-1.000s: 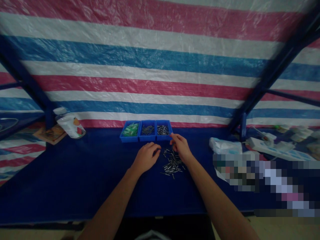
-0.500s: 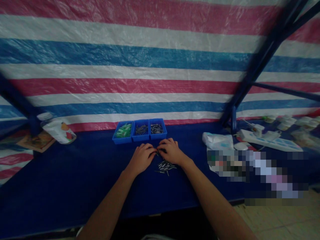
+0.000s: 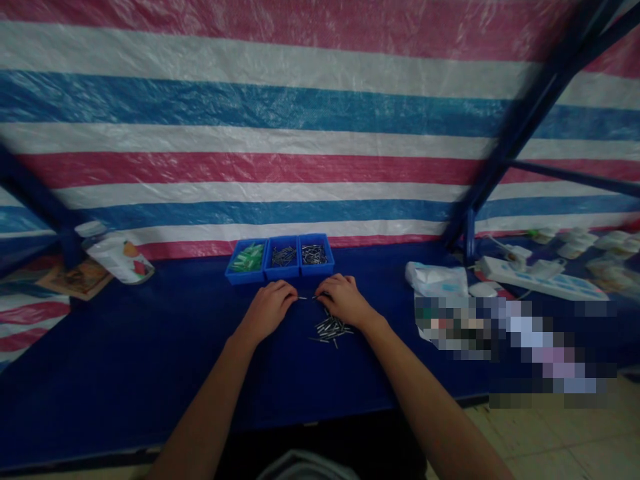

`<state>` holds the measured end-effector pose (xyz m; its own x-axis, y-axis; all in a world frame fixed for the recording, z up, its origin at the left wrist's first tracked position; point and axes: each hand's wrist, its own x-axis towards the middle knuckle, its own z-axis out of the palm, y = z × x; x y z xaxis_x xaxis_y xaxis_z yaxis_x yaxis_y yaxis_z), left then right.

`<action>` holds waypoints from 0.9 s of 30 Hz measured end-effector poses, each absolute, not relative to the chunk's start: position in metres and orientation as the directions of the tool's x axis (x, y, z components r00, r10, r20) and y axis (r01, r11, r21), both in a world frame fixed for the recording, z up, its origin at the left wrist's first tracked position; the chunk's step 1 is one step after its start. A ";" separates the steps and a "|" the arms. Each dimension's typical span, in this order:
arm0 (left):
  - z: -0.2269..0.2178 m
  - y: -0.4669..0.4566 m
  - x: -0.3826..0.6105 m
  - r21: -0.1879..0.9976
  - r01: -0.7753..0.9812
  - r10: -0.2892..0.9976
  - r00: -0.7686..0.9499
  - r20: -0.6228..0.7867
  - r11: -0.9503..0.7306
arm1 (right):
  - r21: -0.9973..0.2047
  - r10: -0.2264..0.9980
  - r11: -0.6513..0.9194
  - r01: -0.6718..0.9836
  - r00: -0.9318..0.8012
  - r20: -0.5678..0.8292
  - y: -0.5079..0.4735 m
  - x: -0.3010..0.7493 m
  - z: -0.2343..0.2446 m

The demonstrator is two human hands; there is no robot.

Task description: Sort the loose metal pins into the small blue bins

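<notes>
My left hand (image 3: 269,308) is closed in a pinch on a thin metal rod (image 3: 302,298) that sticks out to the right of its fingertips. Across a small gap, my right hand (image 3: 344,300) pinches a small dark piece (image 3: 315,297), whose kind is too small to make out. Beside and below the right hand lies a loose pile of thin metal rods (image 3: 331,329) on the blue table. Just beyond both hands stand three joined blue bins: one with green pieces (image 3: 249,257), a middle one (image 3: 283,257) and a right one (image 3: 313,255) with small metal parts.
A white bottle (image 3: 120,257) leans at the left, near a brown board (image 3: 77,279). On the right are a plastic packet (image 3: 437,279), a power strip (image 3: 543,279) and several white jars (image 3: 575,243). Blue frame bars (image 3: 500,173) rise behind, before a striped sheet (image 3: 300,120).
My hands were together at the fingertips and have moved apart. The left hand has shifted left, and a thin rod now shows at its fingertips. The pile looks much the same.
</notes>
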<state>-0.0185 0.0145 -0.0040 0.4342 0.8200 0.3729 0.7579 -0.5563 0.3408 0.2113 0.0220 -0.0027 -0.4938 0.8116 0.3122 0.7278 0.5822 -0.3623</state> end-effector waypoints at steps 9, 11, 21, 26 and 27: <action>-0.002 0.007 -0.002 0.489 0.645 0.787 0.314 0.531 -0.587 | -0.374 0.703 0.701 0.607 -0.502 0.504 0.017 0.202 0.002; -0.003 0.006 0.004 0.561 0.624 0.815 0.237 0.528 -0.544 | -0.354 0.677 0.726 0.589 -0.522 0.520 0.017 0.200 0.003; -0.005 0.004 0.008 0.670 0.553 0.848 0.139 0.512 -0.495 | -0.260 0.623 0.765 0.589 -0.572 0.533 0.012 0.196 0.005; -0.003 0.003 0.008 0.688 0.542 0.840 0.065 0.539 -0.483 | -0.544 0.741 0.669 0.507 -0.400 0.539 0.016 0.193 -0.003; -0.003 0.003 0.008 0.684 0.553 0.836 0.043 0.547 -0.475 | -0.633 0.779 0.626 0.455 -0.331 0.532 0.018 0.193 -0.004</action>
<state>0.0077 0.0032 -0.0030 0.0429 0.8363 0.5466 0.5532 -0.4755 0.6840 0.1927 0.0176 -0.0037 -0.3306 0.7794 0.5321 0.4554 0.6256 -0.6334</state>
